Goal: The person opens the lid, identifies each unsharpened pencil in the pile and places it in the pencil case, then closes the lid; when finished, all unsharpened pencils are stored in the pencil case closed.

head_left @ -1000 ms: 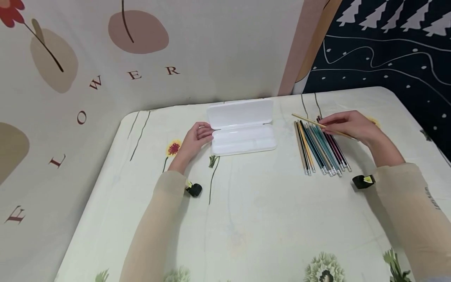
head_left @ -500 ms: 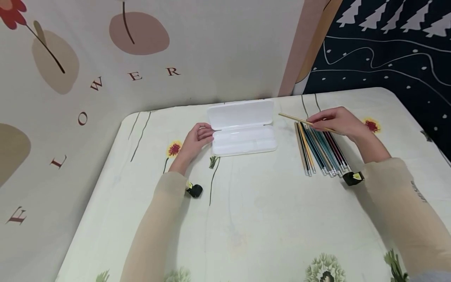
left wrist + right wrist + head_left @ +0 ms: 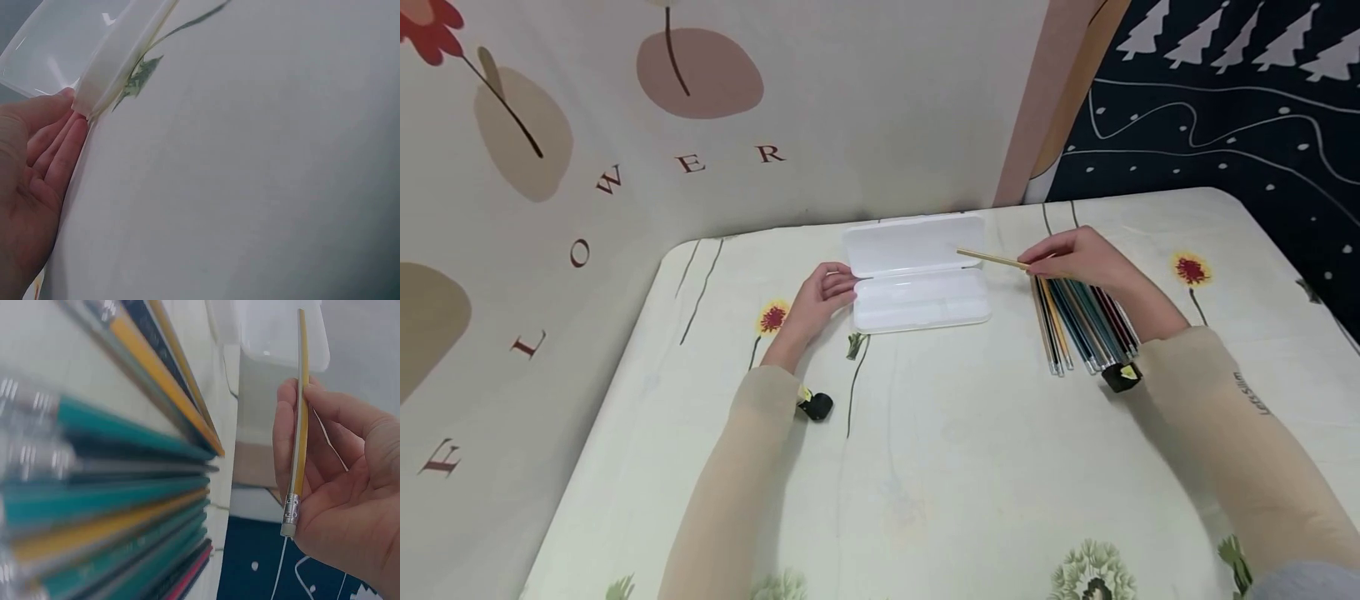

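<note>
The right hand [image 3: 1078,256], fingers pinching a pencil [image 3: 992,258], has neared the case [image 3: 917,315] the left hand [image 3: 815,302] grips, so placing looks close

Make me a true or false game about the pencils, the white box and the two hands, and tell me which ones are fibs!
1. The left hand holds the edge of the white box. True.
2. The white box is closed. False: its lid is open.
3. The right hand holds a yellow pencil. True.
4. Every pencil is inside the white box. False: the other pencils lie to its right in the head view.
5. The yellow pencil has an eraser. True.
</note>
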Demonstrator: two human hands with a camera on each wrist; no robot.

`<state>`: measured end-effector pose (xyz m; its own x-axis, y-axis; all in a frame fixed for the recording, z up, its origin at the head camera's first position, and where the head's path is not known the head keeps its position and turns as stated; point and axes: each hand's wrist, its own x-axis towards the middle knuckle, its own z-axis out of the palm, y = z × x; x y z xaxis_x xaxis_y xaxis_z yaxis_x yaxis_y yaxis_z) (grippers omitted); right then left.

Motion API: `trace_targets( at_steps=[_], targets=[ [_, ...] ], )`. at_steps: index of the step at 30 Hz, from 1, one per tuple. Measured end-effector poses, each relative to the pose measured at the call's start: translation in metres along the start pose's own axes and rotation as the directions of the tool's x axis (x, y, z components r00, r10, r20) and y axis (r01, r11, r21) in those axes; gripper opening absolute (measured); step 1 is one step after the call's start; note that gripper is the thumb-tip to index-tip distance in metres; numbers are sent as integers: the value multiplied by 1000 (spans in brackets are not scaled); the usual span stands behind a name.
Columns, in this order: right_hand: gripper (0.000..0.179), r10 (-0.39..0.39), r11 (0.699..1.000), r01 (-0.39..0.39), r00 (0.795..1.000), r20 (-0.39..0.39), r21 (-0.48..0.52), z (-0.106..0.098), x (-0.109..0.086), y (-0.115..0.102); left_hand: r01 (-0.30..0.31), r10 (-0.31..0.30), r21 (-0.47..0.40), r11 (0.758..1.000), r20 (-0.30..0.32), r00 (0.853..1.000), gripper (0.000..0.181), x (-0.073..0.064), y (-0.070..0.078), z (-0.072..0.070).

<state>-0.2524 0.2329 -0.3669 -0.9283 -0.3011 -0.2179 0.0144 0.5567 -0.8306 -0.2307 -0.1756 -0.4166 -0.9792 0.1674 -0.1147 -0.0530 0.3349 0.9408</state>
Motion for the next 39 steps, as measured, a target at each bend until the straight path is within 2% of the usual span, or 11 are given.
trace_targets(
  at_steps=[8,13,16,22,29,39],
  targets=[
    [29,-39,998,40,999,18,-40,20,13,-12,27,-27,-30,999,-10,1000,42,5,-8,-1],
    [26,-71,997,72,997,28,-35,33,20,-18,10,-10,-28,1000,-18,1000,43,12,-23,-1],
    [24,-99,995,100,994,35,-11,40,24,-21,-10,9,-16,1000,-22,1000,42,13,-26,-1],
    [19,-142,990,143,989,39,-18,54,35,-25,-36,36,0,999,-31,999,40,11,-26,-1],
    [16,-131,988,133,991,39,-75,67,45,-32,-44,44,5,999,-33,998,41,13,-25,0],
    [14,-172,974,174,985,22,-142,82,54,-37,-25,26,-48,998,2,1000,42,10,-16,-1]
  ],
)
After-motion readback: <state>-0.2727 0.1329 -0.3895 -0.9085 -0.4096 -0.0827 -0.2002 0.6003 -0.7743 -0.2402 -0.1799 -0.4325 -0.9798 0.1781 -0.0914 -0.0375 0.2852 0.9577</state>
